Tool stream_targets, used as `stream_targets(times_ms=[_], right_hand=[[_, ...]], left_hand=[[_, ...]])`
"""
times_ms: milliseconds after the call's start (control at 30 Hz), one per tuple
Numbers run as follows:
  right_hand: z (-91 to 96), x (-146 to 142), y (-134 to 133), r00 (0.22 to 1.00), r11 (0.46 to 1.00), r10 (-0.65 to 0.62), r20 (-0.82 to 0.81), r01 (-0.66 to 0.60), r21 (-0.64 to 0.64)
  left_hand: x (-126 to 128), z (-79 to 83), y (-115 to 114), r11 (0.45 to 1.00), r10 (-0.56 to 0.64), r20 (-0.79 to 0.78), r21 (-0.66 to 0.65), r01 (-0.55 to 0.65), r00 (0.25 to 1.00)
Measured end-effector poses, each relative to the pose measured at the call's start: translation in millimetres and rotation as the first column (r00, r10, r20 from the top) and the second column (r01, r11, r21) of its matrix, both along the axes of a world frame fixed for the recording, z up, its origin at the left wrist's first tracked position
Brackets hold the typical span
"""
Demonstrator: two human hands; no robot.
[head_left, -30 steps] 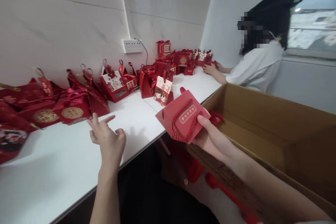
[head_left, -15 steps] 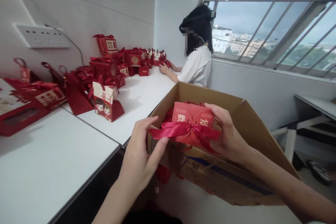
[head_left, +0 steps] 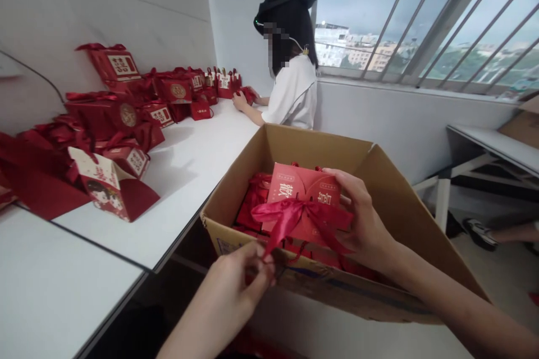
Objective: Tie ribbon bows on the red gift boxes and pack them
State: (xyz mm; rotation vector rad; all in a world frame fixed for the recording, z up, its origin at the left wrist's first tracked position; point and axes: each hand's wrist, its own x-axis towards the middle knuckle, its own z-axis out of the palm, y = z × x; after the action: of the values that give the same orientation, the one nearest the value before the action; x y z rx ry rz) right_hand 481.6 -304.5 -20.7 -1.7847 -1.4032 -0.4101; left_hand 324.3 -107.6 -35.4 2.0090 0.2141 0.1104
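A red gift box point(head_left: 282, 188) with gold characters, tied with a shiny red ribbon bow point(head_left: 301, 210), is held tilted over a large open cardboard box point(head_left: 229, 171). My right hand point(head_left: 364, 216) grips the gift box by its right side. With its fingers pinched, my left hand point(head_left: 242, 280) holds the lower left tail of the ribbon, close to the carton's near rim. More red boxes point(head_left: 255, 193) lie inside the carton, partly hidden beneath the held one.
Many red gift boxes point(head_left: 99, 115) crowd the white table point(head_left: 181, 151) on the left, one with cartoon figures point(head_left: 112, 190) nearest. Beyond the carton a co-worker point(head_left: 295, 95) handles a red item at the table. Another table point(head_left: 492, 143) stands at right; a shoe point(head_left: 480, 234) shows below it.
My left hand has moved down from the gift box's left side and closed on a ribbon tail, pulling it downward. My right hand keeps its hold. The view has swung right.
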Motion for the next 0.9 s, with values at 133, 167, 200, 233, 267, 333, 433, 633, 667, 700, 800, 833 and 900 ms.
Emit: stream_targets(times_ms=[133,167,200,233,267,333,433,633,667,700,800,833,900], right_hand=[[3.4,0.4,0.1,0.997,0.999,-0.007,0.083,0.010,-0.037],[4.5,-0.3,0.9,0.995,0.999,-0.006,0.101,0.011,-0.049],[5.3,-1.1,1.8,0.993,0.998,-0.004,0.114,0.011,-0.057],[5.8,-1.9,2.7,0.993,0.998,-0.003,0.120,0.010,-0.063],[6.1,-2.8,3.7,0.993,0.998,0.000,0.122,0.008,-0.067],[5.9,-4.1,5.4,0.993,0.997,0.009,0.122,0.000,-0.074],[4.6,-5.5,6.5,0.993,0.997,0.018,0.117,-0.009,-0.078],[3.4,-7.9,4.9,0.995,0.996,0.039,0.091,-0.031,-0.086],[3.6,-8.4,4.7,0.995,0.995,0.050,0.083,-0.043,-0.087],[3.9,-9.0,4.7,0.995,0.995,0.063,0.074,-0.057,-0.085],[4.7,-10.9,5.6,0.994,0.992,0.098,0.048,-0.094,-0.085],[5.0,-11.6,6.1,0.994,0.991,0.107,0.040,-0.103,-0.087],[5.6,-13.3,7.6,0.993,0.990,0.110,0.031,-0.107,-0.090]], left_hand=[[3.5,22.3,26.5,0.866,0.399,0.260,0.209,-0.454,0.879],[6.2,29.8,27.4,0.833,0.440,0.343,0.188,-0.520,0.830],[10.1,36.9,25.5,0.837,0.425,0.397,0.170,-0.521,0.814],[14.8,43.0,21.4,0.865,0.371,0.419,0.167,-0.473,0.829],[20.1,48.0,16.0,0.897,0.302,0.422,0.177,-0.404,0.855],[30.7,54.0,4.7,0.926,0.187,0.431,0.222,-0.305,0.882],[41.4,55.4,-3.7,0.896,0.111,0.514,0.318,-0.309,0.850],[42.5,50.6,9.0,0.871,-0.078,0.637,0.418,-0.258,0.767],[41.5,50.9,11.5,0.872,-0.106,0.643,0.427,-0.240,0.759],[40.3,51.7,13.6,0.869,-0.136,0.641,0.443,-0.220,0.755],[37.1,55.5,16.4,0.840,-0.209,0.611,0.512,-0.179,0.764],[36.3,56.6,16.4,0.827,-0.218,0.603,0.532,-0.183,0.767],[35.3,57.8,15.6,0.802,-0.226,0.602,0.562,-0.205,0.766]])
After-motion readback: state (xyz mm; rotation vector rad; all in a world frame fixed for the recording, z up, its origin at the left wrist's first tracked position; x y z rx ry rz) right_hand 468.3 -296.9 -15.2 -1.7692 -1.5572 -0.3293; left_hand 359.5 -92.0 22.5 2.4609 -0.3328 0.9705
